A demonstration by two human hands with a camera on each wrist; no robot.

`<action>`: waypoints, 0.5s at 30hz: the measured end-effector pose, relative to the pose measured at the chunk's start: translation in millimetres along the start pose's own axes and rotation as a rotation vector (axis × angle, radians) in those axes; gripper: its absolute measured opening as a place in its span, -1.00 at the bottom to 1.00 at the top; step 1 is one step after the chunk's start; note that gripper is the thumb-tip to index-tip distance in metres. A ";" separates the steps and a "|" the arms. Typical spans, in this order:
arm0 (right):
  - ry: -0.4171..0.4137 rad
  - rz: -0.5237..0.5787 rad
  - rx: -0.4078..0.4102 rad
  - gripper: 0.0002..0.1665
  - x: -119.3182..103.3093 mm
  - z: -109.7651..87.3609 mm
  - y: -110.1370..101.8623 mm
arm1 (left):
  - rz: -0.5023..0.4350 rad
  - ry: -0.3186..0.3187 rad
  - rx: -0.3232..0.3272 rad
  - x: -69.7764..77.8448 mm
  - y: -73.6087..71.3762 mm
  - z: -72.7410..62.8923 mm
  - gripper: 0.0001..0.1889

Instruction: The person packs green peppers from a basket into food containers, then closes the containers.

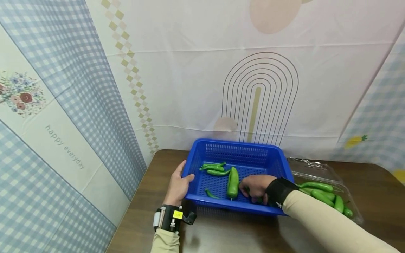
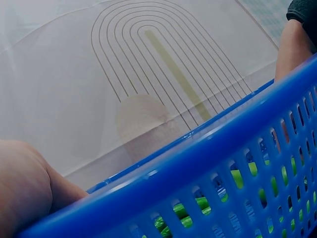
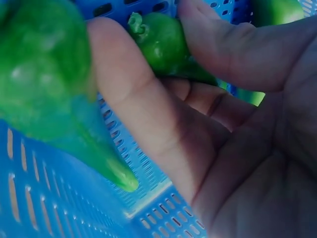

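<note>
With the blue basket steadied at its rim by the left hand, the green pepper pinched by the right hand is best lowered flat onto the basket floor.

Blue perforated basket, green peppers, dark brown table.

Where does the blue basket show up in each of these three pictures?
Head view: the blue basket sits at centre on the table.
Left wrist view: its holed wall crosses the lower right.
Right wrist view: its mesh floor lies lower left, under the right hand.
Shared landmark: the green peppers inside it.
</note>
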State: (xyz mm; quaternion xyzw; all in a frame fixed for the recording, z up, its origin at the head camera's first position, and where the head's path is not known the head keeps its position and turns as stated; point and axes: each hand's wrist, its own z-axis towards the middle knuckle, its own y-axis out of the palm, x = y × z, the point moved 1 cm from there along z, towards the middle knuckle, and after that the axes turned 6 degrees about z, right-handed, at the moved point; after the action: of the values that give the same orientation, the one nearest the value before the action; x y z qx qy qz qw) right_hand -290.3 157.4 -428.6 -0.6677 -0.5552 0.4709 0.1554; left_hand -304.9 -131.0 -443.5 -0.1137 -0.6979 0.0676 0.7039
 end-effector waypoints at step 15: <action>-0.077 0.062 -0.036 -0.67 0.3 -5.2 -12.3 | 0.022 -0.005 -0.003 -1.1 -4.6 3.4 -0.31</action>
State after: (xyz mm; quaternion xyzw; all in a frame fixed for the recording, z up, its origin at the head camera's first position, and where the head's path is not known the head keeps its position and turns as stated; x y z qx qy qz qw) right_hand -293.5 163.5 -417.1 -0.6687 -0.5481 0.4908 0.1075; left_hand -308.6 -135.4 -443.4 -0.1224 -0.6985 0.0743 0.7012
